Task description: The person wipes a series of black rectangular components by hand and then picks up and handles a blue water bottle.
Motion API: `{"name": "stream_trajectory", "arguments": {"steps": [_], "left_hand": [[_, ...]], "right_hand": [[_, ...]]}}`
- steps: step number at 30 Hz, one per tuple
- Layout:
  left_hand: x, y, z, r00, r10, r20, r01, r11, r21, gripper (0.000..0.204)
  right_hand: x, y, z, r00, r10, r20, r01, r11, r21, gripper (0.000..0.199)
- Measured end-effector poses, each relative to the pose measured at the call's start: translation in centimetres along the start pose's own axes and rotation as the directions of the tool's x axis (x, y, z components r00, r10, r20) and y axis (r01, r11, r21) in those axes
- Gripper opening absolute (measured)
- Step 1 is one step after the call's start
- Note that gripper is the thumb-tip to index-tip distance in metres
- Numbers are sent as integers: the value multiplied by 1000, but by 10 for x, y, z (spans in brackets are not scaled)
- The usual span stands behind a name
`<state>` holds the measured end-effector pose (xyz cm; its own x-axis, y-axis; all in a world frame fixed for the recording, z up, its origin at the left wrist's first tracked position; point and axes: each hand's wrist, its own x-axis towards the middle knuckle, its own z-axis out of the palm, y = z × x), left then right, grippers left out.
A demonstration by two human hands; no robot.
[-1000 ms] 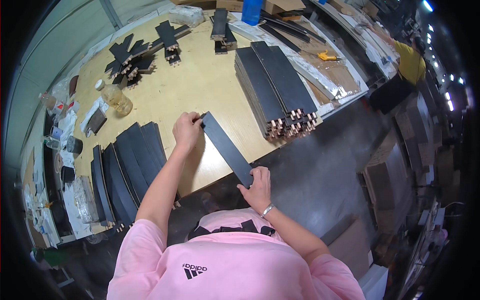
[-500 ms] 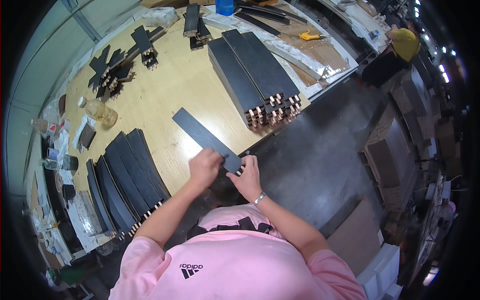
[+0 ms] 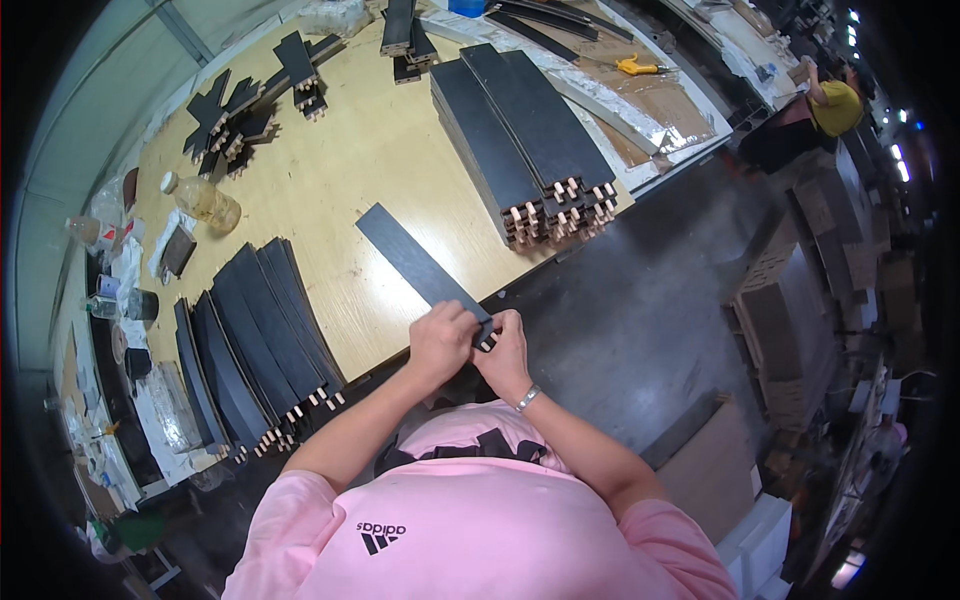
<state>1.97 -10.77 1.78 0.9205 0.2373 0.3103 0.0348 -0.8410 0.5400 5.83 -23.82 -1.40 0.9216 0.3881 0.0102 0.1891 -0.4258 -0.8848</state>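
Observation:
A long flat black panel (image 3: 410, 258) lies slanted on the wooden table (image 3: 340, 170), its near end over the table's front edge. Both hands meet at that near end. My left hand (image 3: 441, 338) grips it from the left, fingers curled over the top. My right hand (image 3: 503, 350), with a bracelet at the wrist, pinches the same end from the right, where small pale tabs stick out.
A fan of similar black panels (image 3: 255, 335) lies at the left, a neat stack (image 3: 525, 135) at the back right, smaller black pieces (image 3: 245, 100) far left. A plastic bottle (image 3: 205, 200) lies on the table. A person in yellow (image 3: 835, 100) works at the far right.
My left hand has slid from the panel's far end down to the near end beside my right hand. The panel has shifted a little closer to me.

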Motion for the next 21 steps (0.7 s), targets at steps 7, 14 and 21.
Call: {"name": "stream_trajectory", "arguments": {"steps": [7, 14, 21], "left_hand": [[41, -48, -14, 968, -140, -210, 175, 971, 160, 2], [3, 7, 8, 992, -118, -37, 117, 992, -37, 6], [7, 12, 9, 997, -78, 5, 77, 995, 61, 8]], "right_hand": [[17, -9, -1, 1000, 20, -4, -20, 991, 131, 59], [17, 14, -8, 998, 8, 60, -10, 999, 39, 57], [28, 25, -9, 991, 9, 130, -22, 995, 98, 55]]}}
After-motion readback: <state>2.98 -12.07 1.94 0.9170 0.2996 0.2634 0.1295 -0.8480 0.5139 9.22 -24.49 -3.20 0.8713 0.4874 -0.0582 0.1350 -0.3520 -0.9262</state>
